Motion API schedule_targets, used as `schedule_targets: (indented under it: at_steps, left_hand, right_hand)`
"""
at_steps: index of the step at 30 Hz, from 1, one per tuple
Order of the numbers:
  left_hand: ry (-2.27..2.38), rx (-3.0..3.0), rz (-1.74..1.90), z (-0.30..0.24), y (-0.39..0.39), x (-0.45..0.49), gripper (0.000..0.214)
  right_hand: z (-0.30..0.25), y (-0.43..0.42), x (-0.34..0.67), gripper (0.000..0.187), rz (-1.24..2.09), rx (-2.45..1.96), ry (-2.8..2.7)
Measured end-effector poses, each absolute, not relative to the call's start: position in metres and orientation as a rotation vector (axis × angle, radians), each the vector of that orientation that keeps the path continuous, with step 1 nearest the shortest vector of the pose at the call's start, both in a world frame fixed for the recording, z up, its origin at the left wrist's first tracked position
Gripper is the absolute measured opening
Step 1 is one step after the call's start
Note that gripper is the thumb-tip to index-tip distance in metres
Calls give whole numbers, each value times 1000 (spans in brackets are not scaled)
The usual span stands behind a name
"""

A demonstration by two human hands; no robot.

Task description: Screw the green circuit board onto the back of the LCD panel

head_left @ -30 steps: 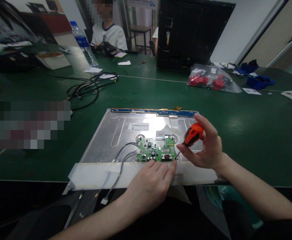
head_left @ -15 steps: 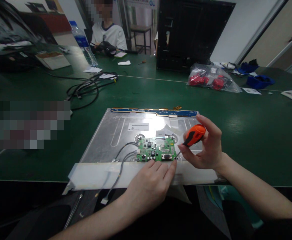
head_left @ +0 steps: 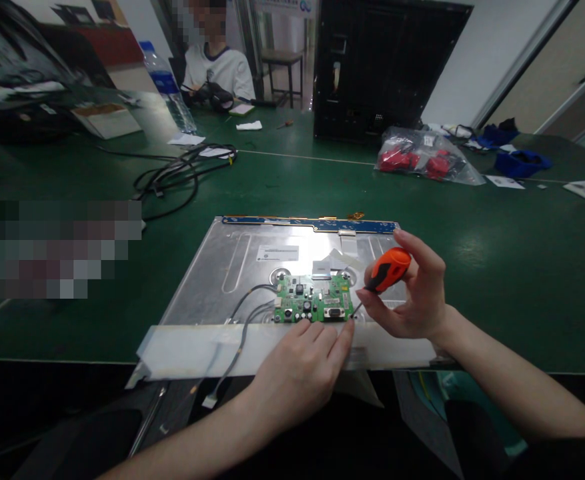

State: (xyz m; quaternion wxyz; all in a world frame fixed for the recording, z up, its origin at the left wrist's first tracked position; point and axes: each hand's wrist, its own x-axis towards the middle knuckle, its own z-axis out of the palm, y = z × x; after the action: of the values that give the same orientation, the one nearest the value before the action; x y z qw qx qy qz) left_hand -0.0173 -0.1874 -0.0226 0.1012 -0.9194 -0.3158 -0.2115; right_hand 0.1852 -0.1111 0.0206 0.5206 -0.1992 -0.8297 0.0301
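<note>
My right hand (head_left: 417, 297) is closed around the orange and black handle of a screwdriver (head_left: 392, 268). The screwdriver leans, its thin shaft reaching down to the lower right corner of a green circuit board (head_left: 329, 293). My left hand (head_left: 305, 363) lies along the board's lower edge, with its index finger stretched to that same corner, beside the screwdriver tip. Its other fingers are bent and its thumb is hidden. Under the board is a silver metal display panel (head_left: 202, 280) with a blue board strip (head_left: 272, 223) at its far edge. Whether a screw sits under the tip is too small to tell.
Grey wires (head_left: 242, 347) run from the board over a white strip (head_left: 187, 347) at the panel's near edge. Black cables (head_left: 182, 177), a water bottle (head_left: 169, 87), a bag of red parts (head_left: 425, 157) and a large black panel (head_left: 382, 67) stand farther back. A person (head_left: 217, 70) sits across the table.
</note>
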Motion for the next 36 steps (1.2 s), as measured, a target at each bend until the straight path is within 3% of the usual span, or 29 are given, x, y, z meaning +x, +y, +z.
schedule_targets:
  at_steps: [14,25,36]
  left_hand:
    - [-914,-2708,-637,-23,-187,-17,35]
    - [-922,-2700,-640,-22,-186,-16,34]
    - [-924,-2716,-625,-21,-186,-17,34]
  right_hand:
    - [23,-110,185,89,115,-424,-2006]
    - [26,-112,186,88,-47,-461,-2018]
    - [24,-109,187,85,158,-412,-1989]
